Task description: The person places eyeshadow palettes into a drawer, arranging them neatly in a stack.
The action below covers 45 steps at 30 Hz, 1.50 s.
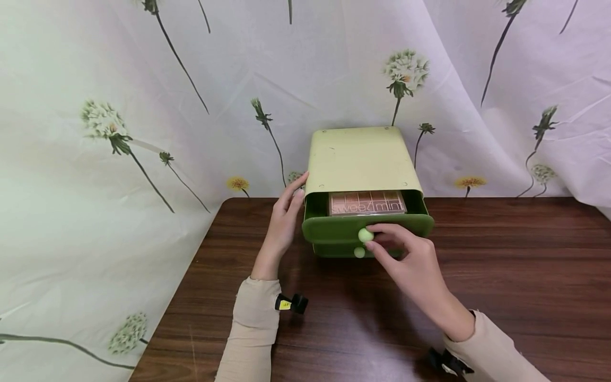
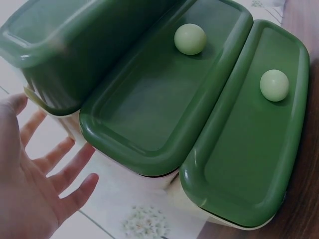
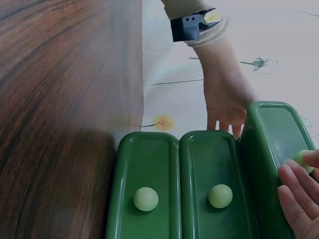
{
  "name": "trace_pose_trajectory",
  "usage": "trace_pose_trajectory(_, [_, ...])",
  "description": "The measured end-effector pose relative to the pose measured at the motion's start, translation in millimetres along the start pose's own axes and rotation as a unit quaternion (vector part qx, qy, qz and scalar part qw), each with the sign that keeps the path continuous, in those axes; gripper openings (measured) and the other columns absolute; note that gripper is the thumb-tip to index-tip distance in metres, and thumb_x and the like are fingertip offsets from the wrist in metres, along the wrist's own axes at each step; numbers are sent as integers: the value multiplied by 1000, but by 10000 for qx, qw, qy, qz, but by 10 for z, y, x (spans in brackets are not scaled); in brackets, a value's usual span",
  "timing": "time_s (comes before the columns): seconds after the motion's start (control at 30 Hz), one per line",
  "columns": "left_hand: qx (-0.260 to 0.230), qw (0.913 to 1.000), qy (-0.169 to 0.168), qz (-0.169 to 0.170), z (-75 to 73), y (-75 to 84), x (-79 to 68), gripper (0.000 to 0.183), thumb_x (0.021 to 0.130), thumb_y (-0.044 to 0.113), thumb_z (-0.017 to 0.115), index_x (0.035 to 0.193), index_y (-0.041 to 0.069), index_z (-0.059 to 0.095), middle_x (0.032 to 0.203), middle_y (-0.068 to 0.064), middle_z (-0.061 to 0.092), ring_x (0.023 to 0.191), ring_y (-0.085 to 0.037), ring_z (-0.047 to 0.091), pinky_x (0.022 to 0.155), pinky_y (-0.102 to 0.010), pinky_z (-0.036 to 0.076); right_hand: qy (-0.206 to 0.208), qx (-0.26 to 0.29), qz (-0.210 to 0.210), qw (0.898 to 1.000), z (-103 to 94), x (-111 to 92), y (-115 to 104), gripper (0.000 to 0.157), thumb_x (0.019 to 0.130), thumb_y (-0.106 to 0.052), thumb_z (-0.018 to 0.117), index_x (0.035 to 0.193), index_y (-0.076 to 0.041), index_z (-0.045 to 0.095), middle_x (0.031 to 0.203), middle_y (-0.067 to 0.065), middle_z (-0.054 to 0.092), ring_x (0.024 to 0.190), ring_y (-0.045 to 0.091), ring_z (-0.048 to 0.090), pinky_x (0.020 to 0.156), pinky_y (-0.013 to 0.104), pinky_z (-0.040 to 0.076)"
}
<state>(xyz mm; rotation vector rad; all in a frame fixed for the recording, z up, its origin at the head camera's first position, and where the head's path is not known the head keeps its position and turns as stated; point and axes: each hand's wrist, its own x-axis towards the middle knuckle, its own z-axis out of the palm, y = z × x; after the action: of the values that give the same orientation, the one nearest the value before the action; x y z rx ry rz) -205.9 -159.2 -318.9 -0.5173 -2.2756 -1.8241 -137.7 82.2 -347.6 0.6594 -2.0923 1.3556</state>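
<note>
A small cabinet with a pale yellow-green top [image 1: 360, 159] has three dark green drawers. Its top drawer [image 1: 329, 230] is pulled partly out. Inside that drawer lies a pinkish flat case [image 1: 367, 203] with lettering on it, and the rest of the drawer's inside is hidden. My right hand [image 1: 416, 261] pinches the drawer's round light green knob [image 1: 365, 235] between thumb and fingers. At the cabinet's left side, my left hand [image 1: 282, 217] rests with fingers extended. The middle drawer [image 2: 144, 104] and bottom drawer [image 2: 244, 149] are closed, each with its own knob.
The cabinet stands near the back edge of a dark wooden table [image 1: 515, 276]. Behind and to the left hangs a white cloth [image 1: 200, 143] printed with dandelions. Each wrist carries a black strapped device, such as the left one [image 1: 298, 303].
</note>
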Motion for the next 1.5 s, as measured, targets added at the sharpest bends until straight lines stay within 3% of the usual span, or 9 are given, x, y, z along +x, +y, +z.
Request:
trace_pose_trajectory(0.33, [12, 10000, -3, 32, 4, 4, 8, 45, 109, 22, 39, 152, 12, 42, 157, -5, 34, 145, -19, 28, 113, -46, 29, -30, -117, 138, 9998, 35, 88, 84, 32, 85, -3, 77, 113, -18, 73, 95, -7, 73, 84, 10, 69, 74, 19, 50])
trace_pose_trajectory(0.7, [67, 10000, -16, -14, 3, 10, -6, 44, 109, 23, 38, 152, 13, 41, 158, -4, 34, 144, -18, 29, 113, -44, 30, -3, -97, 298, 9995, 108, 164, 168, 27, 88, -9, 76, 114, -17, 72, 92, -6, 72, 83, 11, 68, 77, 22, 51])
trace_pose_trajectory(1.5, [64, 10000, 46, 33, 12, 15, -6, 44, 109, 22, 39, 151, 13, 43, 157, -4, 35, 144, -16, 29, 113, -43, 31, 213, -70, 199, 9996, 164, 284, 260, 27, 88, -8, 76, 114, -13, 73, 89, -3, 73, 79, 12, 67, 73, 25, 52])
